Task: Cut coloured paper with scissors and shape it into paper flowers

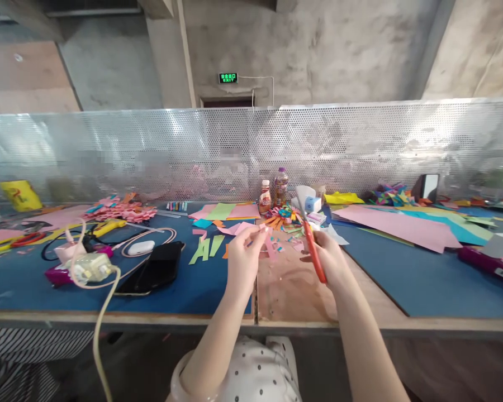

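My left hand [248, 250] pinches a pink paper strip [270, 249], which hangs down over the bare wooden part of the table. To its right, my right hand [329, 258] is closed round the orange handle of a pair of scissors [314, 254]. The blades point up and away, apart from the strip. Green paper strips [209, 247] lie on the blue mat left of my left hand. Beyond both hands is a pile of small orange and multicoloured paper pieces [285, 216], with tiny scraps scattered nearer.
A black phone [155, 269], a white earphone case [141, 248] and a power strip with cables [88, 269] lie at left. Two bottles [265, 196] stand by the perforated metal screen [163, 151]. Large pink sheets [398, 220] cover the right mat's far side. A purple object [488, 264] sits far right.
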Available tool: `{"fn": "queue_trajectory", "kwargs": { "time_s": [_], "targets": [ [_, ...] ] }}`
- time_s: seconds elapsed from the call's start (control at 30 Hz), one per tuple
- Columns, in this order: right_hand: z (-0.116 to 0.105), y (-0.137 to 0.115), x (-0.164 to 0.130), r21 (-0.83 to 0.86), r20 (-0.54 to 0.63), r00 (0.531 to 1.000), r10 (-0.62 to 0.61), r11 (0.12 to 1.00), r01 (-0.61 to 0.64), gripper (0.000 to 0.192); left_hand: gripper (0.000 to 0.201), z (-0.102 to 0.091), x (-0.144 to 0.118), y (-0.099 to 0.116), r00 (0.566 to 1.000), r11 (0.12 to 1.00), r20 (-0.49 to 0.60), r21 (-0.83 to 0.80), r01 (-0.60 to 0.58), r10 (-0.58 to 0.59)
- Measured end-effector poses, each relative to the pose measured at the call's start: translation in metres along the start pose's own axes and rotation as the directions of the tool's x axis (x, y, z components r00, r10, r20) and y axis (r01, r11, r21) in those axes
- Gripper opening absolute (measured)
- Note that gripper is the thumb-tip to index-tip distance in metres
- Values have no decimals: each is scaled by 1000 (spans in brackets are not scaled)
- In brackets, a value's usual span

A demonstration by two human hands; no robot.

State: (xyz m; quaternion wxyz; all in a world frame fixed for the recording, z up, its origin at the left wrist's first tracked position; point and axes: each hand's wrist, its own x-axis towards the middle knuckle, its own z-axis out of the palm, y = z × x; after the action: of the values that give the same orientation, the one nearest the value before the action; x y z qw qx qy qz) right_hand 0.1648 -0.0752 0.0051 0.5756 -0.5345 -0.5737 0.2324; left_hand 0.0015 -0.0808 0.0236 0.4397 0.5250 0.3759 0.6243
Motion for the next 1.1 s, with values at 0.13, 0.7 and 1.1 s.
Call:
{"fn": "queue_trajectory", "kwargs": {
  "time_s": [0.13, 0.7, 1.1],
  "targets": [
    [-17, -20, -23, 281, 284, 944, 166, 927, -248, 17, 24, -2, 10, -10, 1000, 992, -4, -124, 19, -20],
    [-26, -45, -133, -203, 276, 892, 359, 928, -311, 42, 21, 14, -12, 23, 964, 974, -146, -14, -227, 222],
    [-11, -55, -115, -242, 328, 917, 228, 958, -152, 41, 15, 12, -19, 36, 859, 900, -275, 190, -393, 432]
  ]
}}
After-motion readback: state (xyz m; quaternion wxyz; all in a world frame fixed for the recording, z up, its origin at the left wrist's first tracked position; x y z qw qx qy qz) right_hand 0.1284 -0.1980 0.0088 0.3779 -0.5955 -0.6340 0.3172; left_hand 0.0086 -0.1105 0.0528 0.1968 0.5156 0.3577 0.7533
